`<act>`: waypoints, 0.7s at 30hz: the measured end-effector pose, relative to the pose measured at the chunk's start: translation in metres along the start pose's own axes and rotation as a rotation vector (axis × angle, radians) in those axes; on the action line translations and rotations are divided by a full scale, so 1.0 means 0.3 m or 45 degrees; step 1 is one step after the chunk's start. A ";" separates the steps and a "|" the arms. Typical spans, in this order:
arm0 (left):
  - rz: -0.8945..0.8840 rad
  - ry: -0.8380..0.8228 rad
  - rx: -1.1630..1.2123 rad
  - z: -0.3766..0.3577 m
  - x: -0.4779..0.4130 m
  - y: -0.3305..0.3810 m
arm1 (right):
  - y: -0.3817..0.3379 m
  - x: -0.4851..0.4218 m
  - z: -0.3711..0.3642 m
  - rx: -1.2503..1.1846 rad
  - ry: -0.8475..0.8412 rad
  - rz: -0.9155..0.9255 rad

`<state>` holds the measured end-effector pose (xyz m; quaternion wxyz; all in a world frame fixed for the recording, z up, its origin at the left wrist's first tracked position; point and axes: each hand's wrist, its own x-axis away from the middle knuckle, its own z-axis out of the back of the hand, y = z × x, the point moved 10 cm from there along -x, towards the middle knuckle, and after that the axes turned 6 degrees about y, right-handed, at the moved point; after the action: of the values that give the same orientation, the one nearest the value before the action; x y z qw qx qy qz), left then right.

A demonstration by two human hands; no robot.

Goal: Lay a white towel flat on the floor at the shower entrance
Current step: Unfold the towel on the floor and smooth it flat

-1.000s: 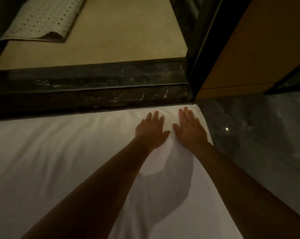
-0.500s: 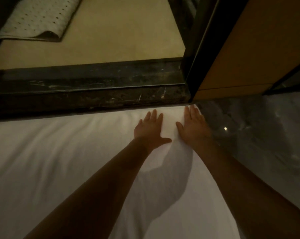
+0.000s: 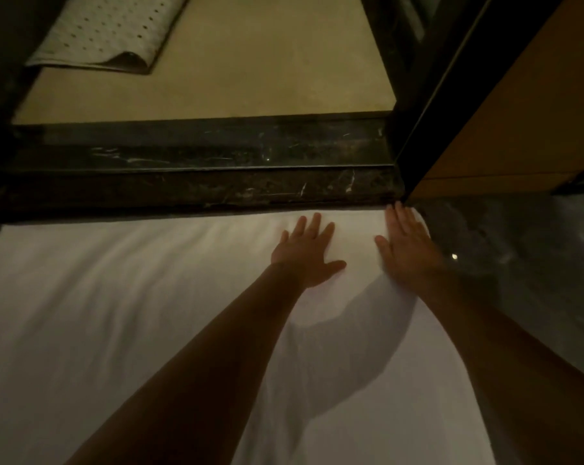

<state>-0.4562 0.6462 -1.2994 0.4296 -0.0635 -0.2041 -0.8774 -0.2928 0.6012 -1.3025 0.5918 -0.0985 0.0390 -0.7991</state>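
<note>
A white towel (image 3: 123, 317) lies spread on the floor, its far edge along the dark marble shower threshold (image 3: 196, 176). My left hand (image 3: 305, 253) presses flat on the towel near its far right part, fingers apart. My right hand (image 3: 406, 246) lies flat on the towel's far right corner, fingertips touching the foot of the black door frame (image 3: 428, 129). Both palms face down and hold nothing. Soft wrinkles run across the towel's left side.
Beyond the threshold is the beige shower floor (image 3: 257, 68) with a perforated white bath mat (image 3: 106, 31), one corner curled, at the far left. A wooden panel (image 3: 518, 105) stands at the right. Dark glossy marble floor (image 3: 525, 263) lies right of the towel.
My hands have slid apart. The right one has moved right and forward to the towel's corner by the door frame; the left has stayed nearly in place.
</note>
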 end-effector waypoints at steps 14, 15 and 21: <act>0.245 0.230 -0.062 0.024 0.171 -0.223 | -0.407 0.054 -0.042 0.030 -0.003 0.211; 0.234 0.222 -0.058 0.017 0.166 -0.229 | -0.405 0.052 -0.053 0.036 -0.008 0.186; 0.204 0.108 0.010 0.024 0.128 -0.239 | -0.394 0.043 -0.061 0.093 -0.100 0.174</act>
<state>-0.5364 0.6605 -1.3036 0.5069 -0.0407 -0.1833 -0.8413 -0.4111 0.6231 -1.2978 0.6493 -0.1051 -0.0069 -0.7532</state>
